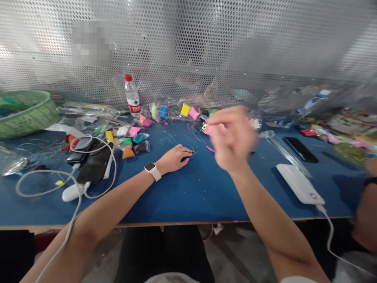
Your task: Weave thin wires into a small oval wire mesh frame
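My left hand (176,158), wearing a watch (150,168) on a pale strap, rests on the blue table with its fingers curled together. Thin pale strands (193,152) lie right at its fingertips; whether they are pinched is unclear. Raised over the table, my right hand (234,139) is smeared by motion, so its fingers and anything in them cannot be made out. Just behind it, partly hidden, sits a small pink figure (207,129) with round eyes. A bright pink strip (210,149) lies on the table beside that hand.
Several small bags of coloured clay (128,151) lie left of centre, near a red-capped water bottle (133,96). A green basket (28,114), cabled black devices (94,162), a white power bank (299,184) and a phone (301,149) flank the hands. Another person's arm (366,212) shows at right.
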{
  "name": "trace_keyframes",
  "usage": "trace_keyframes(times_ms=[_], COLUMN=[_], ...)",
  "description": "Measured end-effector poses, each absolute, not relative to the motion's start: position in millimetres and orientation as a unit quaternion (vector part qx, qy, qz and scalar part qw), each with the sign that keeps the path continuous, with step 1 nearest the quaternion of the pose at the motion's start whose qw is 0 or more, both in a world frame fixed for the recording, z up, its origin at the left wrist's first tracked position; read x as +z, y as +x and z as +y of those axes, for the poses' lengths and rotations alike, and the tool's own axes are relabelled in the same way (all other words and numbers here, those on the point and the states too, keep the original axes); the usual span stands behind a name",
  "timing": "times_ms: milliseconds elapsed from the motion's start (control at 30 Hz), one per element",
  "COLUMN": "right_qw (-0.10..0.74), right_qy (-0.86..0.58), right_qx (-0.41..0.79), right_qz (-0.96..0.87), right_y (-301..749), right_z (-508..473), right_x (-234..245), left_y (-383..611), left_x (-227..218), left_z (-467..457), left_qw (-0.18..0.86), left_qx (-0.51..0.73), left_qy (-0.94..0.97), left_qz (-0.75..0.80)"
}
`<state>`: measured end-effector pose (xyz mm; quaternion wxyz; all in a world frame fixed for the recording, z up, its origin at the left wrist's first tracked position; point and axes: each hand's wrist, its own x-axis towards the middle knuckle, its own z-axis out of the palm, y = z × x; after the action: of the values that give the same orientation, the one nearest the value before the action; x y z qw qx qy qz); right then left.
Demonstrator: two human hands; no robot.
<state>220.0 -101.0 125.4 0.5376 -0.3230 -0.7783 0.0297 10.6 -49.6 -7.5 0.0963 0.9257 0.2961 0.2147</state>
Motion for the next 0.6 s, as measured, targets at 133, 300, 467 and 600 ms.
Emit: trace_keyframes(times_ms=[133, 300, 467, 600], right_qw=[0.437, 0.329, 0.351, 0.381], right_qy=[-0.405, -0.458, -0.460, -0.454], right_qx=[0.108, 0.232, 0.251, 0.250], right_qz=[-0.796, -0.793, -0.776, -0.765], right_y=[230, 253, 254, 252], right_z=[-58, -38, -41, -40], right_x=[70, 13, 7, 7], left_y=[14, 21, 20, 13], left_x=[-6, -8, -6, 0], left_z=[-55, -56, -55, -52], left_qw=[0.056, 0.027, 0.076, 0.135], left_qx=[0.191, 0.170, 0.262, 0.384], left_qy=[0.925, 0.924, 0.891, 0.813], left_qz=[0.323, 0.342, 0.363, 0.417])
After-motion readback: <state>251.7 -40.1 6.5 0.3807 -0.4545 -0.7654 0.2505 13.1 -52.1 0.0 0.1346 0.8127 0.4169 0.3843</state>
